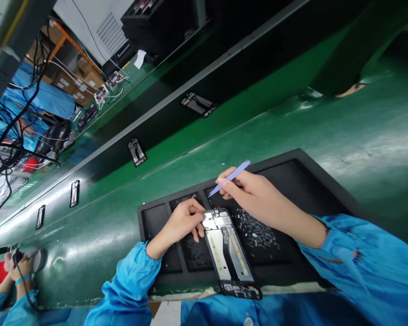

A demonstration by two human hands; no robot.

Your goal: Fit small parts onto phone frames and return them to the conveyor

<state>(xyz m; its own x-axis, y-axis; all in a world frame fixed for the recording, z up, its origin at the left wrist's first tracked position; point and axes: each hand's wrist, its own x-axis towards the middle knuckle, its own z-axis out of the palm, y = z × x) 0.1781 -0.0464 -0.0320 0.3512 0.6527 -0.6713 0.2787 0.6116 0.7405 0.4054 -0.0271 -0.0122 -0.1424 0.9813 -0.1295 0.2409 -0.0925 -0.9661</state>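
Blue sleeves (129, 285) end at our left hand (182, 224), touching the phone frame (226, 246) lying lengthwise toward us, grip unclear, while our right hand (255, 197) pinches blue tweezers (233, 178) just beside it.

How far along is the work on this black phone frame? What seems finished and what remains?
Done: a silver metal plate already sits on the top end of the black phone frame. In hand: the left hand steadies that frame on the black foam tray while the right hand holds pale blue tweezers beside it. Left: many tiny dark parts lie loose on the tray.
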